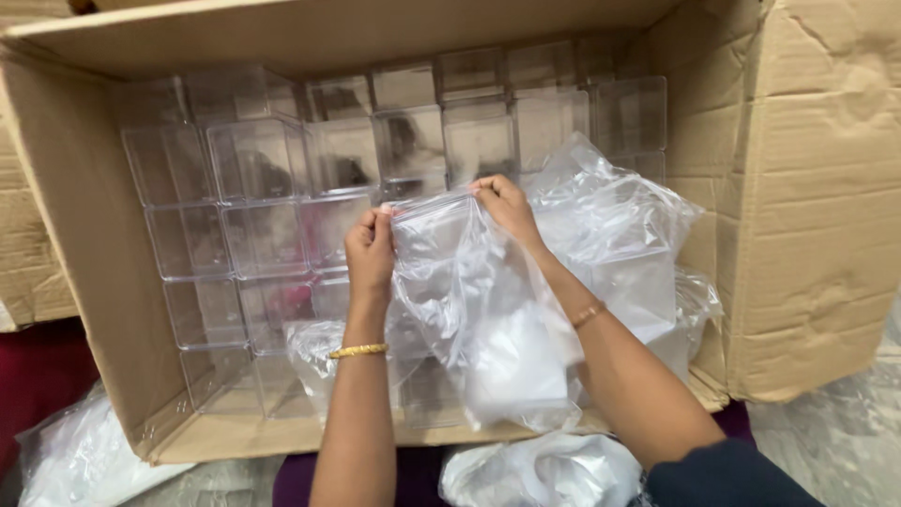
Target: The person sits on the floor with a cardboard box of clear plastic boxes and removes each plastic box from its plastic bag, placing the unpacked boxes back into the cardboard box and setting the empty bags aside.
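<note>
A large cardboard carton (103,282) fills the view, its flaps folded out and its floor lined with clear plastic boxes (258,160) set in close rows. You lean over it from the near side, both forearms reaching in, a gold bangle (358,351) on your left wrist and a thinner one on your right.

Your left hand (371,252) pinches the top edge of a clear plastic bag (469,310) between thumb and fingers, closed tight on the film. Your right hand (507,208) grips the same edge just beside it, fingertips narrow and curled over the rim, so the bag hangs between the two hands above the right half of the carton. Whether something sits inside the bag is hard to tell through the creased film.

As far as the view shows, most of the boxes on the left and at the back stand bare and ordered. On the right, more loose plastic wrap (619,225) is heaped over the rows, so that side looks less far along. Outside the carton, crumpled bags (544,469) lie near your lap and another (75,451) at the lower left, beside a dark red cloth (38,366).
</note>
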Motion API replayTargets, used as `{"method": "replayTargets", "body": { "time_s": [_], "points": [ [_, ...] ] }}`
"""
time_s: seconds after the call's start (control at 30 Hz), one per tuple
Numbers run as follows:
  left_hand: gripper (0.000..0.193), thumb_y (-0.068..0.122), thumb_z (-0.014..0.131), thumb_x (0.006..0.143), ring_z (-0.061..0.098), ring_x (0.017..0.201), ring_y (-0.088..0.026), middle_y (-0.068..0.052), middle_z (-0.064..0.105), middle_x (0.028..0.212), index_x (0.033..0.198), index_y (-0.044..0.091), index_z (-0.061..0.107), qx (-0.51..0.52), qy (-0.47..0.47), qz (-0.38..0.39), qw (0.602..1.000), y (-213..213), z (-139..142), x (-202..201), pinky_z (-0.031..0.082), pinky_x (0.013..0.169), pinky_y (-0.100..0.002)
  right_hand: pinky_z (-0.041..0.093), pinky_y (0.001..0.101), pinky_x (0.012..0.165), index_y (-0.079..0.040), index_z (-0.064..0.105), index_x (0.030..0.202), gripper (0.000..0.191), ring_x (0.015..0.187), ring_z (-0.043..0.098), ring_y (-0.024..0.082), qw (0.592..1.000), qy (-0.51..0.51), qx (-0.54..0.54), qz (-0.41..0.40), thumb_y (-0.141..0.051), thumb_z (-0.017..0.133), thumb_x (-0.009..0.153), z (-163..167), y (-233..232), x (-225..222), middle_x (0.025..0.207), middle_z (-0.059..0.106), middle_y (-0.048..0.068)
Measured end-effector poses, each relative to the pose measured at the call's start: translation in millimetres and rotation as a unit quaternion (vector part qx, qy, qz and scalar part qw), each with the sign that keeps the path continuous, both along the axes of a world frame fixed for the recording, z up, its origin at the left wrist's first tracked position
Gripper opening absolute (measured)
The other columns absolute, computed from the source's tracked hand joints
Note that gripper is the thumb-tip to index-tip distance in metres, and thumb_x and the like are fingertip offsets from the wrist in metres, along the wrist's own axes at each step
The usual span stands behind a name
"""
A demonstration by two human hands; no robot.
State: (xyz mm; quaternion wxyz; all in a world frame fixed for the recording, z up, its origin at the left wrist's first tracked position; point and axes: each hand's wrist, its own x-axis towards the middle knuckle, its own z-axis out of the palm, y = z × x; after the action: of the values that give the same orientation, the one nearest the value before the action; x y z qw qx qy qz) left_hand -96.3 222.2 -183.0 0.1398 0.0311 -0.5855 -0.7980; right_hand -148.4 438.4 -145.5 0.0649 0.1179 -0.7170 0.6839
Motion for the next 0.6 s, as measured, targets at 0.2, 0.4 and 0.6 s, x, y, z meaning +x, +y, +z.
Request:
{"method": "replayTargets", "body": {
  "time_s": [0.2,0.4,0.6],
  "points": [
    [0.025,0.027,0.066,0.103,0.044,0.064,-0.011,0.001,0.054,0.071,0.096,0.003,0.061,-0.217,-0.024,0.106,0.970,4,-14,3,0.040,0.059,-0.029,0.041,0.0226,0.051,-0.010,0.069,0.100,0.019,0.060,0.052,0.008,0.970,-0.222,-0.103,-0.016,-0.026,0.060,0.094,3,-4,28,0.073,0.060,-0.004],
    [0.024,0.026,0.064,0.103,0.060,0.081,-0.011,-0.001,0.066,0.087,0.099,0.003,0.061,-0.216,0.083,0.129,0.964,19,19,14,0.050,0.076,-0.029,0.049,0.0254,0.060,-0.010,0.068,0.102,0.041,0.070,0.059,0.011,0.973,-0.201,-0.093,0.063,-0.048,0.058,0.091,37,7,51,0.085,0.064,0.001],
    [0.023,0.027,0.067,0.102,0.060,0.081,-0.009,-0.002,0.067,0.089,0.100,0.004,0.065,-0.214,0.144,0.028,0.966,30,70,14,0.050,0.073,-0.025,0.057,0.0274,0.071,-0.005,0.070,0.107,0.070,0.080,0.067,0.013,0.911,-0.227,-0.116,0.323,-0.070,0.053,0.089,82,24,81,0.097,0.072,0.006]
  ]
}}
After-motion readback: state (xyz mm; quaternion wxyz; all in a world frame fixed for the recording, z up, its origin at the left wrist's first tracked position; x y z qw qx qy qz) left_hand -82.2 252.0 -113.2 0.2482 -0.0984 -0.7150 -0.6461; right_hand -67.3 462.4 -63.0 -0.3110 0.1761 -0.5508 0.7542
